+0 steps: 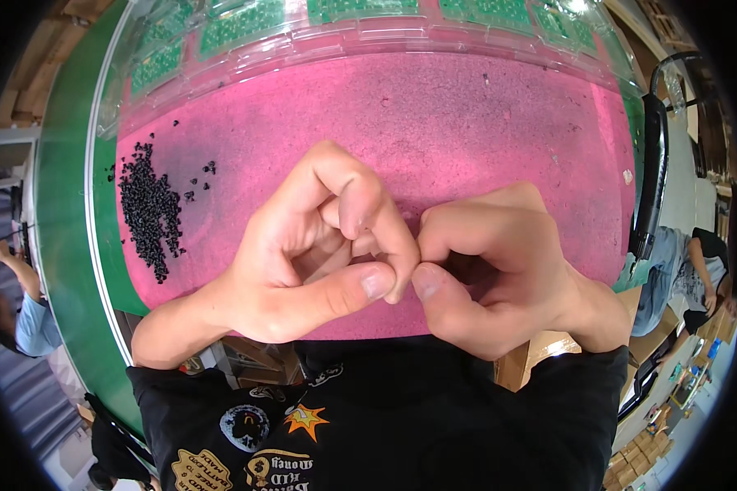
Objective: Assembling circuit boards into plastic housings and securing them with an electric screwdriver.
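Observation:
Over the near part of a pink mat (467,106), my two hands meet in front of me. My left hand (319,245) pinches with thumb and forefinger, its other fingers curled loosely behind. Close against it, my right hand (491,262) makes the same kind of pinch, the two sets of fingertips almost touching. Whatever lies between the fingertips is too small or too hidden to make out. To the left on the mat lies a heap of small black parts (149,209), with a few strays (209,168) beside it.
Clear plastic trays (360,37) with green circuit boards (241,26) line the far edge of the mat. A black bar-shaped object (651,176) stands at the right edge. Beyond the green table border (65,180), one person (33,315) is at the left, another (688,270) at the right.

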